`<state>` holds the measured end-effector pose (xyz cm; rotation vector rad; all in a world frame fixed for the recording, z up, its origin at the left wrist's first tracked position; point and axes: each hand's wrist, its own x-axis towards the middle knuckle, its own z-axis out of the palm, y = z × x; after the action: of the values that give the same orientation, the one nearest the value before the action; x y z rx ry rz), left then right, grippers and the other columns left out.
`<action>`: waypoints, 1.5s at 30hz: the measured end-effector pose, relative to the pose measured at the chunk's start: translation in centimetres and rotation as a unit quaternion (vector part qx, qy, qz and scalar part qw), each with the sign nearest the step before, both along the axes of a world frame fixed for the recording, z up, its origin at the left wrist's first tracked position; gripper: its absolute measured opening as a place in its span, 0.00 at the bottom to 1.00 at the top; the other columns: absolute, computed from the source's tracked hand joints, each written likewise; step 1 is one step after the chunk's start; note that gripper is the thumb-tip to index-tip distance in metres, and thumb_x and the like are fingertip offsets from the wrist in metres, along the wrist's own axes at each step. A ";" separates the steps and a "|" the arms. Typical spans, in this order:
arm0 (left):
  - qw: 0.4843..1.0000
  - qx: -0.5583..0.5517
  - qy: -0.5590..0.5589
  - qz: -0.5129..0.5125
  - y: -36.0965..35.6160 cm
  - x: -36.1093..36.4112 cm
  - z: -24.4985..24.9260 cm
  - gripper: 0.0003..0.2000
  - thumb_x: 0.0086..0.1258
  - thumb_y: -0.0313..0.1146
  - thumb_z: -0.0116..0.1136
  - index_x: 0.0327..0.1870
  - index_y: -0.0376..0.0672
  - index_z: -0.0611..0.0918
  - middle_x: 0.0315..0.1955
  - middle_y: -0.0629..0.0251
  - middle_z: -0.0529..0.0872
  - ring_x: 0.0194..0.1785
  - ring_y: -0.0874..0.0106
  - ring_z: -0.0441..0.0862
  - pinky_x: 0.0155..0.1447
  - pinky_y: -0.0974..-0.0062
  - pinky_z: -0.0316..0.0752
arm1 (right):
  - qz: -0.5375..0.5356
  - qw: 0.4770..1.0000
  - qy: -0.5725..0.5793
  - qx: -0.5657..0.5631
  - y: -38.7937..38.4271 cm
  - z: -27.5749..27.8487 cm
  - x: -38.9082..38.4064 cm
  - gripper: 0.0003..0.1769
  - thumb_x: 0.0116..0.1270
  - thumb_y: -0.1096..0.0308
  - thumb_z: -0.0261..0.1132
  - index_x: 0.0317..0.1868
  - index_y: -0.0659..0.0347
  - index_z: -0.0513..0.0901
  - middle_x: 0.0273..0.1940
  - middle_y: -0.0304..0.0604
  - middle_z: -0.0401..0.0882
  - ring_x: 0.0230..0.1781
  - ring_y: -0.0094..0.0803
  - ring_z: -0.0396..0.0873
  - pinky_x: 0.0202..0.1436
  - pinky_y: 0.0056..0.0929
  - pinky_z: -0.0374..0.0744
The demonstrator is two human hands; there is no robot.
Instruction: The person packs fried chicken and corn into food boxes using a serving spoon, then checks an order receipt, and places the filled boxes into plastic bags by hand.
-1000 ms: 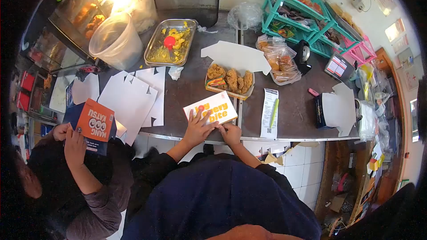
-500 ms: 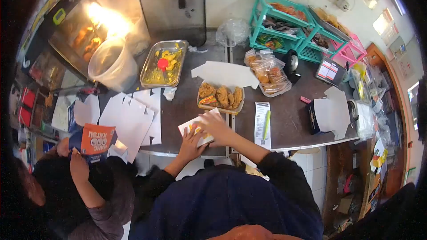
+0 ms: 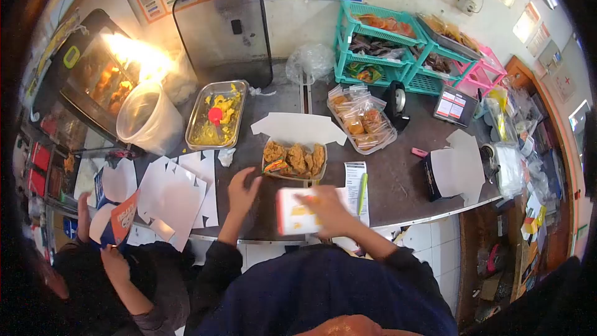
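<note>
My right hand [image 3: 329, 210] grips a white box with red and yellow print [image 3: 300, 219] near the table's front edge. To its left my left hand [image 3: 241, 194] is raised with thumb and fingers apart, holding nothing. Just beyond both hands stands an open-lidded box of fried chicken [image 3: 297, 160], with a small colourful packet inside. A printed slip [image 3: 356, 180] with a green pen [image 3: 362, 194] on it lies right of the white box.
A co-worker's hand [image 3: 115, 264] holds an orange and blue box at the left, beside white card sheets [image 3: 171, 196]. Behind are a metal tray of yellow food [image 3: 205, 134], bagged food [image 3: 367, 126] and green racks [image 3: 379, 43]. An open dark box [image 3: 457, 171] stands right.
My left hand has let go of the white box and moved left. My right hand has carried the box right and turned it. The co-worker's orange box has turned.
</note>
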<state>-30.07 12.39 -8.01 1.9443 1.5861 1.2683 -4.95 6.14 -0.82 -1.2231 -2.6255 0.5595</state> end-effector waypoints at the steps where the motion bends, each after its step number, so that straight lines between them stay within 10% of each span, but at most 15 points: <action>1: 0.998 0.015 0.057 -0.001 0.7 1.6 1.3 0.16 0.49 0.35 0.61 0.39 0.40 0.76 0.36 0.57 0.77 0.44 0.61 0.73 0.49 0.70 0.67 | -0.052 0.999 0.004 0.000 -0.3 0.8 2.0 0.51 0.29 0.56 0.70 0.60 0.50 0.58 0.51 0.59 0.57 0.54 0.54 0.55 0.57 0.46 0.54; 7: 0.972 0.058 0.212 -0.087 5.5 3.2 -1.6 0.05 0.50 0.29 0.55 0.29 0.45 0.79 0.26 0.69 0.78 0.33 0.68 0.73 0.35 0.70 0.65 | -0.369 0.922 -0.101 0.069 -1.6 -1.8 14.8 0.52 0.31 0.53 0.69 0.60 0.52 0.55 0.51 0.61 0.58 0.53 0.56 0.56 0.56 0.49 0.54; 20: 0.940 0.043 0.265 -0.209 6.9 5.8 1.1 0.06 0.51 0.30 0.54 0.30 0.47 0.80 0.26 0.67 0.80 0.34 0.69 0.75 0.39 0.71 0.67 | -0.473 0.856 -0.189 -0.089 0.4 -6.7 21.9 0.58 0.28 0.49 0.72 0.63 0.44 0.49 0.60 0.61 0.48 0.62 0.56 0.45 0.54 0.64 0.52; 34: 0.921 0.082 0.321 -0.206 2.5 5.0 -0.2 0.12 0.56 0.38 0.51 0.38 0.42 0.77 0.38 0.64 0.74 0.46 0.63 0.68 0.49 0.63 0.62 | -0.201 0.952 0.164 0.164 15.3 0.2 4.6 0.33 0.47 0.62 0.66 0.54 0.58 0.65 0.54 0.52 0.62 0.54 0.45 0.62 0.55 0.35 0.64; 37: 0.949 0.075 0.257 -0.169 2.8 4.6 1.0 0.11 0.54 0.35 0.53 0.37 0.41 0.76 0.38 0.61 0.73 0.45 0.61 0.68 0.48 0.62 0.61 | -0.130 0.969 0.203 0.055 17.3 -0.4 2.8 0.31 0.49 0.58 0.63 0.55 0.55 0.65 0.51 0.51 0.65 0.50 0.46 0.66 0.52 0.35 0.66; 41: 0.984 0.145 0.101 0.012 6.4 2.6 3.3 0.12 0.52 0.32 0.54 0.38 0.40 0.74 0.35 0.55 0.73 0.42 0.58 0.69 0.46 0.61 0.62 | -0.141 0.981 0.092 -0.094 14.9 -1.2 1.8 0.23 0.52 0.61 0.60 0.50 0.51 0.70 0.51 0.50 0.65 0.49 0.45 0.67 0.48 0.37 0.68; 45: 0.995 0.060 0.073 0.023 10.4 2.9 4.0 0.15 0.54 0.37 0.54 0.40 0.38 0.74 0.37 0.51 0.73 0.45 0.56 0.69 0.48 0.59 0.62 | -0.119 0.991 0.061 0.029 10.5 -6.4 0.0 0.21 0.52 0.62 0.59 0.48 0.56 0.70 0.56 0.50 0.59 0.58 0.47 0.57 0.57 0.42 0.59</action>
<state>-27.14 22.82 -3.98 2.1304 1.6686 1.2932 -4.97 16.64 -7.22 -1.4096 -2.3366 0.4954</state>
